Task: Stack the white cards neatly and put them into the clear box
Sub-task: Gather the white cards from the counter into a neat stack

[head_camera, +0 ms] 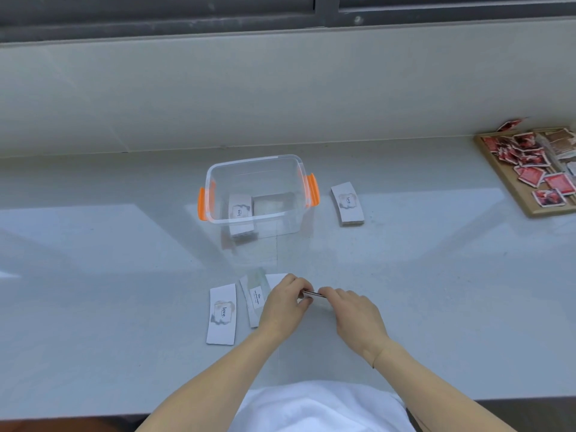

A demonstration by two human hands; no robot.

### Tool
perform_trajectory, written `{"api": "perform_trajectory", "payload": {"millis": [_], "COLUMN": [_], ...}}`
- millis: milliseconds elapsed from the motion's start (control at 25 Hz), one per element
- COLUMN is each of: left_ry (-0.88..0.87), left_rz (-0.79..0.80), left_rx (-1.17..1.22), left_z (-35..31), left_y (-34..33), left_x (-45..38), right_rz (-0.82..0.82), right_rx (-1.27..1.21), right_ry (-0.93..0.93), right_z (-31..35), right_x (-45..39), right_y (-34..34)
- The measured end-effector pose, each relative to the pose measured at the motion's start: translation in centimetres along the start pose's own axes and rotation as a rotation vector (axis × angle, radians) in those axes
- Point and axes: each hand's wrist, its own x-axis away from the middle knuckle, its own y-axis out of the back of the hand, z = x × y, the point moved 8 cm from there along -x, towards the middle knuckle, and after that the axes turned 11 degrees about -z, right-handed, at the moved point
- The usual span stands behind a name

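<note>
Two hands are seen close together on the worktop (405, 275). A thin card stack (312, 294), seen edge-on and mostly hidden, is pinched between the left hand (285, 302) and the right hand (352, 310). More cards (222, 313) lie just left. One stack (240, 213) sits inside the clear box (215, 169).

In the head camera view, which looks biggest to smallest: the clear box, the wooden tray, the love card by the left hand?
1. clear box
2. wooden tray, though the frame edge cuts it off, so its rank is unsure
3. love card, nearer the camera, which flatters it
</note>
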Motion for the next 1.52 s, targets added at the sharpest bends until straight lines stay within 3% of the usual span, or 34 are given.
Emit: {"api": "perform_trajectory", "payload": {"millis": [480,800,920,1080,1160,1520], "left_ry": [-0.035,-0.178,-0.328,-0.431,-0.462,-0.479], "left_rz": [-0.019,0.082,0.121,0.361,0.395,0.368], "left_rx": [-0.172,-0.269,-0.436,-0.76,-0.84,-0.83], "left_z": [0.0,1.3,2.9,6.5,6.9,6.1], "left_y": [-0.1,0.7,4.3,7.1,7.4,6.5], "left_x": [-0.2,-0.9,-2.1,-2.5,-2.6,-3.0], "right_rz": [-0.011,-0.016,-0.046,-0.082,-0.091,-0.127], "right_rx": [0.113,0.167,0.172,0.175,0.193,0.209], "right_ry": [0.082,0.055,0.053,0.063,0.074,0.101], "right_z": [0.1,0.4,0.5,0.6,0.6,0.5], "right_x": [-1.4,-0.9,-0.9,-0.8,-0.7,-0.4], "right_y": [0.3,0.1,0.3,0.1,-0.1,0.0]}}
